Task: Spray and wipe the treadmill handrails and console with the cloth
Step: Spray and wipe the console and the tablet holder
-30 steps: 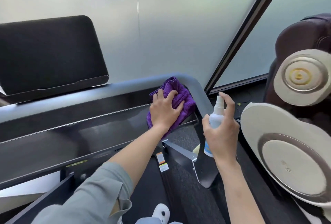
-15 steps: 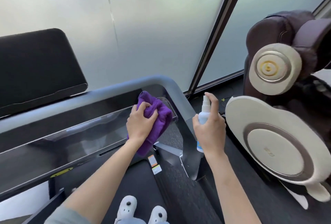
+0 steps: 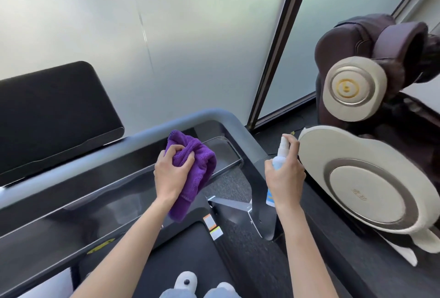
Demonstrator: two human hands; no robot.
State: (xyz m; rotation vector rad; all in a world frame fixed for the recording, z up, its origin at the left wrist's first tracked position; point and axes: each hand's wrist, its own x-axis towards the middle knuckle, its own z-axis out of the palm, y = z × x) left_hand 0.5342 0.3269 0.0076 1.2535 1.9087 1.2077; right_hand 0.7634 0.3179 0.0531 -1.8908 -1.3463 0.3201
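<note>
Since a second ago my left hand [image 3: 172,174] has slid the purple cloth [image 3: 194,171] back from the rounded right corner of the grey handrail [image 3: 221,116], so that corner now shows bare, and the cloth sits bunched on the glossy black console [image 3: 100,204] near its right end. My fingers are curled into the cloth, gripping a wad of it, and its loose end hangs down over the console's near edge. My right hand [image 3: 284,178] has stayed out past the right side of the treadmill, wrapped round the small spray bottle [image 3: 278,159], which it holds upright; my forefinger lies over the white nozzle top. The bottle's body is pale and see-through with a blue label low down, and I cannot tell how much liquid is in it. The shallow tray [image 3: 223,154] at the console's right end lies just beside the cloth. My view has swung right, so more of the massage chair [image 3: 371,178] shows, and the black screen [image 3: 47,112] stands further to the left.
</note>
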